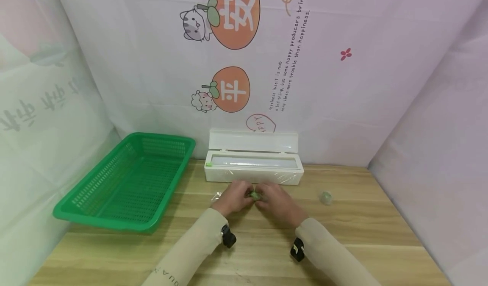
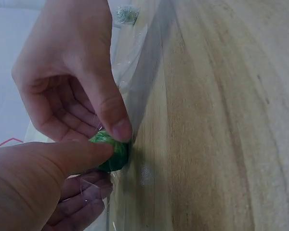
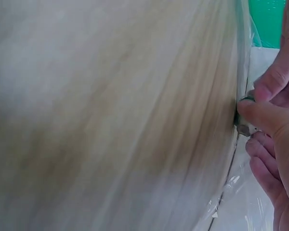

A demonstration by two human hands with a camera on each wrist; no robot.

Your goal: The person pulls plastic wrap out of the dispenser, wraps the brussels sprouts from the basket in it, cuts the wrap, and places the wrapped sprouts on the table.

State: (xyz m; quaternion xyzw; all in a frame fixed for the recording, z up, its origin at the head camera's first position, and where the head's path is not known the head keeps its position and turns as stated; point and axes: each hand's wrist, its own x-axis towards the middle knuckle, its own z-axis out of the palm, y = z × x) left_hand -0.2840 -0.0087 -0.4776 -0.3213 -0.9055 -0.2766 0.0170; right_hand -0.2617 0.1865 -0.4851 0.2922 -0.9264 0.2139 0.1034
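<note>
Both hands meet in front of a white box, around a small green round item wrapped in clear film. My left hand pinches it between thumb and fingers. From the other side my right hand pinches it too, thumb and fingertips at the film. Loose clear film shows around the left fingers. The fingers hide much of the green item, and its exact kind cannot be told. Off to the right on the table lies another film-wrapped pale green ball.
Behind the hands stands the white cling film box, its lid raised and a film roll inside. A green plastic basket sits at the left. Crumpled film lies beside the left hand on the wooden table.
</note>
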